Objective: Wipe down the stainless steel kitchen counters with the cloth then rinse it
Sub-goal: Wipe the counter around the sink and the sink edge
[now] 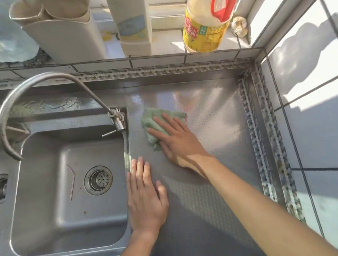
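Surface: the stainless steel surface (213, 107) fills the right half, its metal stamped with a fine dotted texture, sunlit at the far end and shaded near; perforated metal strips edge its far and right sides against the white tiled wall (327, 112).
Sink: the steel sink (70, 226) lies left of the surface, a rounded rectangular basin with a round strainer drain (98, 180) in its floor and a thin bent straw (72, 181) left of the drain.
Tap: a curved steel tap (35, 83) arches from the sink's far right corner over to the left.
Ledge: on the far tiled ledge stand beige plastic holders (66, 38) and a clear oil bottle (205, 23) with a yellow label and red handle; a garlic bulb (239, 26) sits just right of the bottle.
Right hand: the right hand (177, 138) lies flat, fingers spread wide, its grip open and pressing down on the cloth rather than closing round it.
Left hand: the left hand (145, 198) rests flat and open on the surface just beside the sink's right rim, fingers together, holding nothing.
Cloth: the green cloth (152, 117), soft and crumpled, lies on the surface right of the tap base, partly under the right hand's fingers.
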Demonstrator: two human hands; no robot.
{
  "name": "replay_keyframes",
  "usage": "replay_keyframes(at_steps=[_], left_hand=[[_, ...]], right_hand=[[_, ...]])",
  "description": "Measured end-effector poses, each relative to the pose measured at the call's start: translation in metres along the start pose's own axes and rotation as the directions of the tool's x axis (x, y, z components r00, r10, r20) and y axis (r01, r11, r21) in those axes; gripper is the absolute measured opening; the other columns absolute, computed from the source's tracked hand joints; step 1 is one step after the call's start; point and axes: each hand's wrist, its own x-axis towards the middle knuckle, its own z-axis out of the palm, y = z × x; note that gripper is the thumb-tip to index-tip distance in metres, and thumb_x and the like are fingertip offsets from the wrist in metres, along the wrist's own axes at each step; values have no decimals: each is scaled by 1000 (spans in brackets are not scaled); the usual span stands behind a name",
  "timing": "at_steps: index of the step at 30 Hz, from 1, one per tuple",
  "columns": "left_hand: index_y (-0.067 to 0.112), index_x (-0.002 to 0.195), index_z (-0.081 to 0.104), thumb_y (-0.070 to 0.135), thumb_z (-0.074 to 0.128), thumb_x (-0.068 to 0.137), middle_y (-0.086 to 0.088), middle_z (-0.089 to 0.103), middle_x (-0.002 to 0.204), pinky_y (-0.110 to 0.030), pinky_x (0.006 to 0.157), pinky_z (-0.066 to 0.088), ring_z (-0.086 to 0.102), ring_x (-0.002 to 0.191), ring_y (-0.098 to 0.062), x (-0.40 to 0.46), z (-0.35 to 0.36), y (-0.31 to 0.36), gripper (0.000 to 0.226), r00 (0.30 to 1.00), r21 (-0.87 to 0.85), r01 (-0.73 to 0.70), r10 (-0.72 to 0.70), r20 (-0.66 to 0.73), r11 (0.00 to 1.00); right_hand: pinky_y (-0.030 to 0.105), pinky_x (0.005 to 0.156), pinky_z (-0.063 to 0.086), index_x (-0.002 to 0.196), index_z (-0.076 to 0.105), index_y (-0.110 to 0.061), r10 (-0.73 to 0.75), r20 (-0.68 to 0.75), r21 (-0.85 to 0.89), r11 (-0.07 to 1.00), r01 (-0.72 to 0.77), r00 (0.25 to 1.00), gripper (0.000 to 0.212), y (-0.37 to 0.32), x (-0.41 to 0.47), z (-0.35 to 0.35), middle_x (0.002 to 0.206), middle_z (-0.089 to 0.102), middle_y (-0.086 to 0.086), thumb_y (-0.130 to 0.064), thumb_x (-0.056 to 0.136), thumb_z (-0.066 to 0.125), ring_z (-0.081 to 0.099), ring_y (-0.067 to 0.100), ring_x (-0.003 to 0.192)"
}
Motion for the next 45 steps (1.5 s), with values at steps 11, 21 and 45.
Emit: replay_keyframes(at_steps=[11, 21, 45], left_hand=[[2, 158, 37, 24, 42, 98, -12, 28, 172, -50, 133, 18, 13, 165, -25, -1, 3, -3, 64, 1000, 9, -4, 4, -7, 1000], [0, 156, 38, 22, 43, 98, -15, 30, 171, -45, 134, 13, 17, 163, -28, -1, -1, 0, 62, 999, 3, -20, 20, -43, 1000], [-2, 153, 45, 14, 53, 105, -17, 34, 169, -45, 135, 7, 23, 162, -31, -54, -33, 2, 51, 990, -132, -110, 120, 70, 985]], right_hand=[[55, 125, 6, 157, 33, -30, 638, -184, 100, 769, -632, 748, 53, 72, 28, -35, 169, 16, 14, -29, 105, 39, 6, 40, 156], [50, 128, 12, 156, 35, -34, 216, 17, -6, 976, -216, 976, 57, -24, -149, 17, 169, 20, 1, -28, 99, 39, 4, 27, 158], [50, 128, 9, 160, 21, -41, 357, 103, -77, 933, -350, 928, 57, -21, -308, 19, 171, 12, 0, -39, 106, 38, -4, 22, 158]])
